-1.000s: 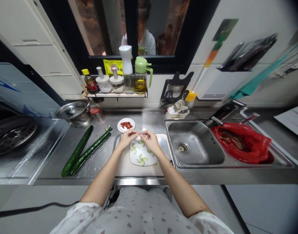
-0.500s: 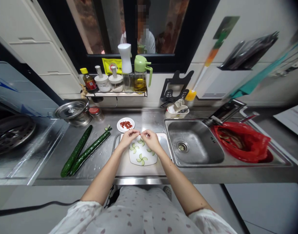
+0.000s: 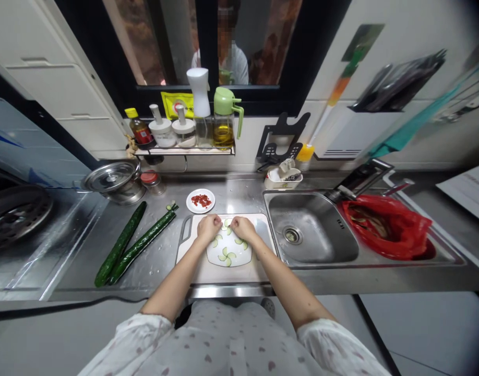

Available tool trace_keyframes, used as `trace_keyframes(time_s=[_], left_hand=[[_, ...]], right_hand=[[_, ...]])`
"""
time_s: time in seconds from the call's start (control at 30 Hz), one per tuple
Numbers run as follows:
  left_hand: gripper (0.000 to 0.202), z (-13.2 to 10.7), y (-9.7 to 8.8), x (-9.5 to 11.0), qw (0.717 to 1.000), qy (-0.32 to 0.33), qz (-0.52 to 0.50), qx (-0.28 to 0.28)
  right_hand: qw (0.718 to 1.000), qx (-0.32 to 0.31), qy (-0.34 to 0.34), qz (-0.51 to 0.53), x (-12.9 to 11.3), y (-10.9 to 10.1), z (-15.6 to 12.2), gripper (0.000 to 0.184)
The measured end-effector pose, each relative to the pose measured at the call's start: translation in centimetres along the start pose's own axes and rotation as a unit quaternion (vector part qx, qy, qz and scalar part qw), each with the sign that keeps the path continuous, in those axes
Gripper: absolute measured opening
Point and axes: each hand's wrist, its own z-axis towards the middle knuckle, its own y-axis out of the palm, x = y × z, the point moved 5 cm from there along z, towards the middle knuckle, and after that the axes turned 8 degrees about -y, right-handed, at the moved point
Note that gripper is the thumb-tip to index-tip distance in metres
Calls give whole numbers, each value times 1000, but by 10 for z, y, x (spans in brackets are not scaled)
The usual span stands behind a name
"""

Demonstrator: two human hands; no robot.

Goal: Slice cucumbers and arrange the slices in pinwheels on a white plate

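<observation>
A white plate (image 3: pixel 238 258) lies on a cutting board (image 3: pixel 198 277), with thin green-edged cucumber slices (image 3: pixel 226 256) set out in pinwheel shapes on it. Over the plate's far left part is my left hand (image 3: pixel 210 227), its fingers curled closed. My right hand (image 3: pixel 243 230) is closed too, over the far right part, with a pinwheel of slices between the two hands. Whatever the fingertips hold, if anything, is hidden or too small to name. Just beyond the board sits a small white dish (image 3: pixel 191 207) of chopped red pieces (image 3: pixel 201 200).
Two whole-looking cucumbers (image 3: pixel 122 244) lie left of the board. A lidded steel pot (image 3: pixel 122 188) and a red-lidded jar (image 3: pixel 152 183) stand behind them. To the right are the sink (image 3: pixel 313 230) and a red plastic bag (image 3: pixel 392 232). Bottles line a wall shelf (image 3: pixel 184 152).
My hands were together at the plate's far edge, fingertips meeting on a tiny reddish bit. Now they are apart, lower and nearer me, with the fingers curled in.
</observation>
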Motion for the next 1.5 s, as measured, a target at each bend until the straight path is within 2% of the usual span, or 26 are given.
trace_keyframes(time_s=[0.2, 0.53, 1.03, 1.5], left_hand=[[11, 3, 15, 5, 998, -5, 60, -16], [15, 3, 24, 9, 995, -1, 97, -23], [14, 5, 31, 8, 993, -1, 117, -28], [15, 3, 28, 10, 993, 0, 112, -29]], right_hand=[[999, -25, 7, -43, 0, 9, 3, 18], [997, -35, 9, -66, 3, 15, 6, 19], [995, -34, 11, -97, 1, 17, 5, 17], [996, -30, 17, -87, 1, 14, 4, 15]])
